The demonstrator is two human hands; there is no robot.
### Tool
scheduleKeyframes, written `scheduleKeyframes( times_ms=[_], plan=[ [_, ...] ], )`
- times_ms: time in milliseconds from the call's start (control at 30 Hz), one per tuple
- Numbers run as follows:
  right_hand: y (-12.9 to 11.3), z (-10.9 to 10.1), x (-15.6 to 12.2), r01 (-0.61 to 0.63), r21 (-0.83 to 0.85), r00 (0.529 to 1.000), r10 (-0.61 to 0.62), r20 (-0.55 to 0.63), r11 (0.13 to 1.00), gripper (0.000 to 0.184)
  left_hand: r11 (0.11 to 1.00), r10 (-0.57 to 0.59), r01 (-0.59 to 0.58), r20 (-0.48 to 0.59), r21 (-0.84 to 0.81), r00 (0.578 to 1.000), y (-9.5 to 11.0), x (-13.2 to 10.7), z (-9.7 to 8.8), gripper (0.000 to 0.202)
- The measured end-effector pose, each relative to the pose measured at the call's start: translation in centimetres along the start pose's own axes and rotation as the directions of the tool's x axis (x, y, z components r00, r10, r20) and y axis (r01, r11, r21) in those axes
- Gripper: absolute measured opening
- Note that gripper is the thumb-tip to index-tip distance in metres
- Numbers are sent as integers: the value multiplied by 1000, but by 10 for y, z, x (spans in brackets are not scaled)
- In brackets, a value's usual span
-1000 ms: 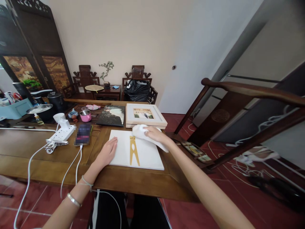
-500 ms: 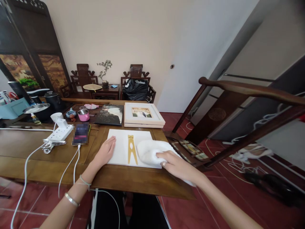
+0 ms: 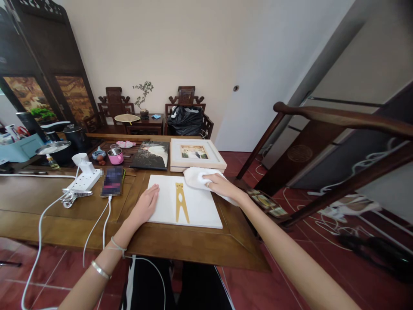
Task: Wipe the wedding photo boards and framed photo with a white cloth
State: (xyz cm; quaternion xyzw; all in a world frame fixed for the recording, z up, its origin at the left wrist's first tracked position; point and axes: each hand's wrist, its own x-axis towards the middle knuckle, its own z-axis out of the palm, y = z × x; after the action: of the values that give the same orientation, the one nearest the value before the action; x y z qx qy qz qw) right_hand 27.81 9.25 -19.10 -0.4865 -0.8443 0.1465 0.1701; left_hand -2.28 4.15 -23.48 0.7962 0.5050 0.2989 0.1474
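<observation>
A white rectangular board [image 3: 164,200] lies flat on the wooden table, with a yellow, cat-headed, long-legged figure [image 3: 181,202] on its face. My left hand [image 3: 146,204] rests on the board's left edge, fingers stretched out flat. Bunched in my right hand [image 3: 219,185] is a white cloth [image 3: 195,178], held over the board's far right corner. Part of the cloth hangs past the board's right side, beneath my wrist. Whether the yellow figure is printed or a separate piece, I cannot tell.
Behind the board lie a framed picture [image 3: 198,156] and a dark photo panel [image 3: 151,155]. To the left are a phone [image 3: 112,181] on a cable, a power strip [image 3: 85,178] and a pink cup [image 3: 115,156]. A wooden chair [image 3: 309,116] stands at the right.
My right hand has moved the cloth away from me, from the board's near right part to its far right corner. My left hand stays on the left edge.
</observation>
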Motion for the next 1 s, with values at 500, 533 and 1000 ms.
scheduleKeyframes(
  times_ms=[500,533,1000],
  plan=[
    [-69,11,-138,-94,-10,974,94,204,996,44,1000,11,-11,-5,17,1000,0,0,1,47],
    [-68,12,-136,-102,-7,974,101,202,995,43,1000,9,-9,-1,18,1000,1,0,1,48],
    [-14,8,-2,13,-26,999,-14,-36,1000,20,1000,25,-25,-18,3,1000,-3,0,2,46]
  ],
)
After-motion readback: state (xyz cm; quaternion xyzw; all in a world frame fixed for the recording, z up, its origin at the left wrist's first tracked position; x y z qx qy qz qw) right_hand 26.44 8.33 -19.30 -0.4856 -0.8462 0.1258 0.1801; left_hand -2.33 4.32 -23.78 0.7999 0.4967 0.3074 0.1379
